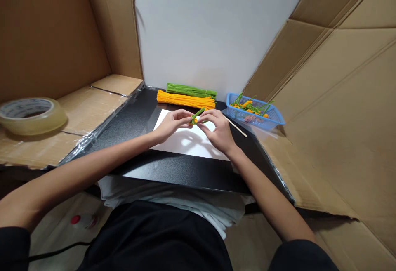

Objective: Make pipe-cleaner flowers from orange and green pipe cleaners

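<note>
Between my two hands, above a white sheet of paper (173, 147), is a small pipe-cleaner flower (194, 120) in orange and green. My left hand (172, 125) pinches it from the left with thumb and fingertips. From the other side, the fingertips of my right hand (218, 131) close on its green part. The fingers partly cover the flower, so its full shape is hidden. Just behind the hands lie a bundle of orange pipe cleaners (185, 99) and a bundle of green pipe cleaners (192, 89).
A blue basket (272, 123) with several green and orange pieces stands at the right. Beside it lies a thin wooden stick (237, 127). A wide tape roll (34, 116) rests on cardboard at the left. Cardboard walls (340, 97) flank the black table (173, 172).
</note>
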A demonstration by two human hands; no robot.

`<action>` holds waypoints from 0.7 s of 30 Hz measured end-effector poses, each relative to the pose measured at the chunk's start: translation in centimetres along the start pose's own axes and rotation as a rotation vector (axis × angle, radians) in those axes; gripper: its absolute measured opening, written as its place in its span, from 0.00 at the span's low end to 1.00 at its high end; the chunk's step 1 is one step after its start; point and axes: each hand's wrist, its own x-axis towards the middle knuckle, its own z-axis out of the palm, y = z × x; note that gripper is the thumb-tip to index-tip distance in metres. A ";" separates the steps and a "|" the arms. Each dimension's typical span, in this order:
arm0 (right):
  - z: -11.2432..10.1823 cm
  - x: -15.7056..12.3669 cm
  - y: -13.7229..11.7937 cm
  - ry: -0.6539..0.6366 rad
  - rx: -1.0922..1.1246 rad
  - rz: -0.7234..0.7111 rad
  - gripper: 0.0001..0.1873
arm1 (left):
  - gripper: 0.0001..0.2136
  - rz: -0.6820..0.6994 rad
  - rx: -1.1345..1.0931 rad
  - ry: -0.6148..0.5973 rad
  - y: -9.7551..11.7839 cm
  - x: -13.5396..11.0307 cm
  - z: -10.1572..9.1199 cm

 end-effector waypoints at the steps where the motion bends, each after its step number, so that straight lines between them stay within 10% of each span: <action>1: 0.0 0.0 -0.1 -0.003 -0.009 -0.010 0.03 | 0.16 0.012 0.017 -0.006 0.0 0.0 0.0; 21: -0.5 0.2 -0.2 -0.055 0.055 -0.034 0.06 | 0.14 0.135 0.278 -0.218 0.1 -0.3 0.0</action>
